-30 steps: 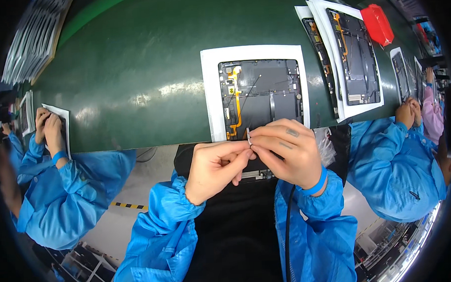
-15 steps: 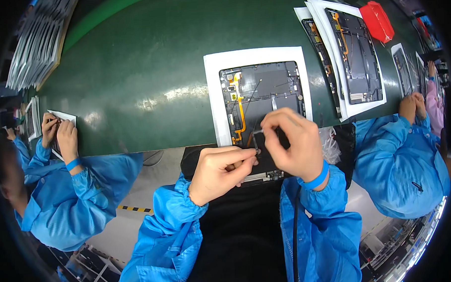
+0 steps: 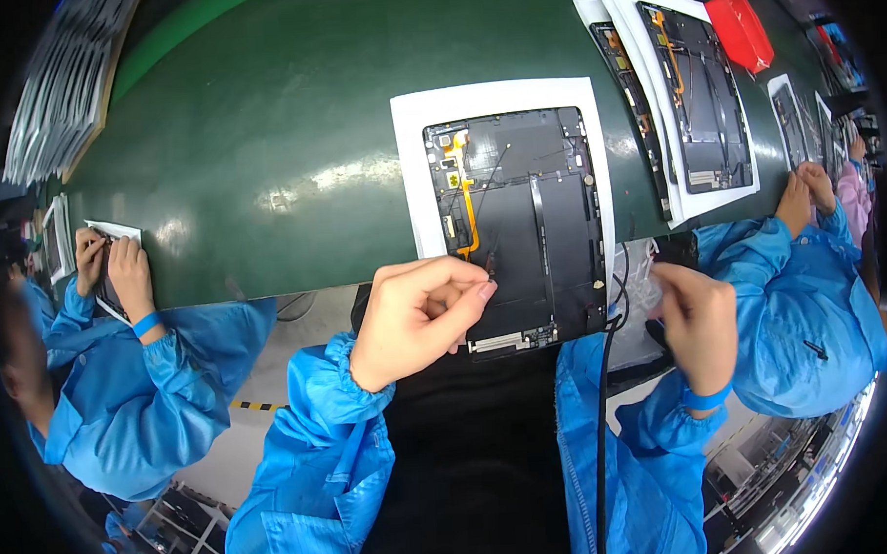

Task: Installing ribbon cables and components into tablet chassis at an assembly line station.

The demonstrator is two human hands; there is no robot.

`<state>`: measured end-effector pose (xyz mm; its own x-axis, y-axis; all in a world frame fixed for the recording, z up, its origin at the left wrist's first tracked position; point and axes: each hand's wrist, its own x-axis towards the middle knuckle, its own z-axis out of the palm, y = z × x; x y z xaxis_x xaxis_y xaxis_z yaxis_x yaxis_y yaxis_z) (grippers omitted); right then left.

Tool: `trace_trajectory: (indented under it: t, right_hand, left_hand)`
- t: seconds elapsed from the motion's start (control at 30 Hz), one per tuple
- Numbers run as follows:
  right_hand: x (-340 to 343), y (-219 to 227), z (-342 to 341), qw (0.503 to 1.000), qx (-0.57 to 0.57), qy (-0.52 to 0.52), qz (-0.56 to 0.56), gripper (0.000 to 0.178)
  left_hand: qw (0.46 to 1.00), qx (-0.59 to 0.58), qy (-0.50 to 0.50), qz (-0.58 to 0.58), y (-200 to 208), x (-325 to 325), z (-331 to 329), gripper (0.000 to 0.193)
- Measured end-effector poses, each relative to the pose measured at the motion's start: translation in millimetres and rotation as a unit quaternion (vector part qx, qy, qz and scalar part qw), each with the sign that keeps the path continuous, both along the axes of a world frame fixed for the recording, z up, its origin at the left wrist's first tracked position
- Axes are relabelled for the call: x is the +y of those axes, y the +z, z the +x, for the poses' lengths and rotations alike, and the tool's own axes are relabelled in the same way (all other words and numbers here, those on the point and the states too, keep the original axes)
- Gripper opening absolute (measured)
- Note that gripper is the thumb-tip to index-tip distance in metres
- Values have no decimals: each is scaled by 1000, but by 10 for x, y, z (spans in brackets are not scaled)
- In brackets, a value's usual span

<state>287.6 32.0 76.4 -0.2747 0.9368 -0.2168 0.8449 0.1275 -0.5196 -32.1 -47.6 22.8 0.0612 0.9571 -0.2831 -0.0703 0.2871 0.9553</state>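
Observation:
An opened tablet (image 3: pixel 510 216), its dark inside facing up with an orange ribbon cable, lies on a white sheet (image 3: pixel 410 161) that reaches over the table's near edge. My left hand (image 3: pixel 420 317) is over the tablet's lower left part, thumb and forefinger pinched together. Something tiny and dark shows at those fingertips, too small to name. Off to the right of the tablet, my right hand (image 3: pixel 701 322) is at crumpled clear plastic (image 3: pixel 638 295). Its fingers are bent and blurred, so whether they grip anything is hidden.
Similar opened tablets (image 3: pixel 696 102) on white sheets are stacked at the right, beside a red tray (image 3: pixel 741 32). Many thin white-edged sheets (image 3: pixel 66 85) stand at the far left. Co-workers in blue sit on both sides. A black cable (image 3: pixel 605 418) runs down by my right sleeve.
My right hand has left the small dark strip held between both hands and moved right to the plastic. My left hand stays over the tablet, shifted slightly left, still pinched.

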Motion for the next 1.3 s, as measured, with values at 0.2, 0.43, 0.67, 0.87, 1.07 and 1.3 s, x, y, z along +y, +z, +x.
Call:
trace_trajectory:
  t: [0.2,0.43,0.67,0.87,1.07,1.3]
  right_hand:
    - [155,-150,-1068,957,197,201,74,37]
    - [310,-279,-1171,939,263,211,70,9]
    - [696,-406,-1196,943,238,210,98,7]
    - [832,-600,-1241,942,256,193,99,7]
    - [834,-680,-1295,944,271,158,104,8]
    - [803,-743,-1292,942,262,155,140,7]
  left_hand:
    - [989,100,-44,95,80,207,26,9]
    - [878,304,-67,363,-81,346,-132,22]
    - [793,452,-129,388,-259,321,-216,44]
    - [808,437,-131,372,-302,303,-241,46]
    - [807,433,-136,378,-304,314,-241,44]
    - [811,431,-141,370,-287,323,-242,43]
